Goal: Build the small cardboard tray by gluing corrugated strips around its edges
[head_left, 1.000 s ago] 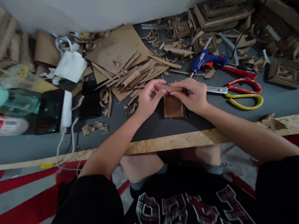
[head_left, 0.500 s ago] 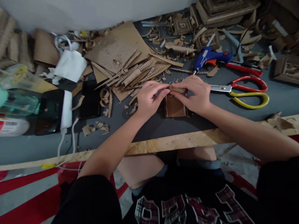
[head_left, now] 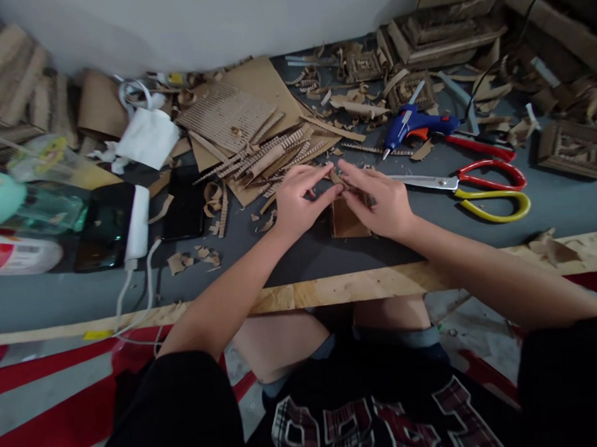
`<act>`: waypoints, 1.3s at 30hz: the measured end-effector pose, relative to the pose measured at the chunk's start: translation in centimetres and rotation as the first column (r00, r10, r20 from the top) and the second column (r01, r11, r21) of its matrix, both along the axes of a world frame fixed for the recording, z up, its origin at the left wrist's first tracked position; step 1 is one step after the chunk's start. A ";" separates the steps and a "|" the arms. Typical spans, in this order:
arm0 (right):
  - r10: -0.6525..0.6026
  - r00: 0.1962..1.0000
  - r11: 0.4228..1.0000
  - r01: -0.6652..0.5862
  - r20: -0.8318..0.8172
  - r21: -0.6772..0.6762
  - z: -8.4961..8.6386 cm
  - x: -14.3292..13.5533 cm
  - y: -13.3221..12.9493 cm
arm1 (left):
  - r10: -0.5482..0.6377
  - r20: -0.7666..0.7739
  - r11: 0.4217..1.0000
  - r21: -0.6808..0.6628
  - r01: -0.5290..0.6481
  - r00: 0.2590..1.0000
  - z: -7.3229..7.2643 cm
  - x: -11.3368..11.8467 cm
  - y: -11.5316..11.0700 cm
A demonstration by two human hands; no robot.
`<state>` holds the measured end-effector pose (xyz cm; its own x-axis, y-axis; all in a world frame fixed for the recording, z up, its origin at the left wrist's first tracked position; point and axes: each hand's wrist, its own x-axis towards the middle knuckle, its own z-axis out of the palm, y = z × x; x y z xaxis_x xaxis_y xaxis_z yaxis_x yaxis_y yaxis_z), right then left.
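Observation:
A small square cardboard piece (head_left: 349,219) with raised edges lies on the grey tabletop close in front of me. Over its far edge, my left hand (head_left: 304,198) pinches a cardboard strip (head_left: 336,177) between thumb and fingers. My right hand (head_left: 380,198) meets it from the other side, its thumb and fingers bent around the strip's right part and covering the piece's right edge. Just right of that hand lie scissors (head_left: 476,184) with one red and one yellow handle. A blue glue gun (head_left: 413,124) rests beyond them.
Corrugated cardboard sheets (head_left: 227,110) and loose strips are heaped behind my hands. Layered cardboard frames (head_left: 577,149) sit at the right. A black phone (head_left: 181,203), a power bank (head_left: 138,222) with a white cable and bottles (head_left: 20,255) stand or lie at the left.
My right hand has turned and its fingers now reach further over the strip, hiding more of the square piece. The left hand stays in nearly the same pinch. The view has shifted slightly.

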<state>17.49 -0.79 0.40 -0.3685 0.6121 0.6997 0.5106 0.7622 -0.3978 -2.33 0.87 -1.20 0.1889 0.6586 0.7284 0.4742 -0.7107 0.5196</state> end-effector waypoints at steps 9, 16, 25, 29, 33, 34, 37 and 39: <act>-0.048 0.999 0.979 0.044 -0.015 -0.197 -0.2 0.2 0.0 | -0.148 0.028 0.984 -0.091 0.150 0.989 0.2 -0.2 0.2; -0.088 0.992 0.968 0.107 0.095 -0.226 -0.2 0.1 -0.1 | -0.162 0.074 0.977 -0.125 0.170 0.984 0.2 -0.2 0.4; -0.255 0.966 0.898 0.223 -0.038 -0.380 2.3 1.1 0.9 | -0.027 0.100 0.975 -0.216 0.048 0.995 0.6 0.4 -0.3; -0.508 0.837 0.780 0.548 0.205 -0.302 6.3 6.8 3.1 | -0.038 0.158 0.959 -0.272 0.081 0.987 0.1 0.4 0.0; -0.831 0.429 0.381 0.903 0.356 -0.199 4.9 15.8 5.7 | -0.107 0.165 0.946 -0.288 0.152 0.980 -0.9 0.3 0.3; -0.857 0.361 0.313 0.931 0.367 -0.186 3.6 18.0 6.2 | -0.112 0.167 0.942 -0.295 0.158 0.980 -1.1 0.3 0.4; -0.805 0.454 0.422 0.890 0.382 -0.169 -0.2 22.6 7.0 | -0.104 0.175 0.923 -0.350 0.160 0.979 -1.3 0.3 0.4; -0.750 0.478 0.466 0.873 0.458 -0.148 -1.2 23.7 7.4 | -0.121 0.168 0.899 -0.400 0.180 0.978 -1.2 0.4 0.4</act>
<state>41.18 6.57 -0.78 0.2865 0.8903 0.3540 0.9497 -0.2151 -0.2276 -1.96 1.26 -2.37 0.2287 0.8759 0.4248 0.2824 -0.4773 0.8321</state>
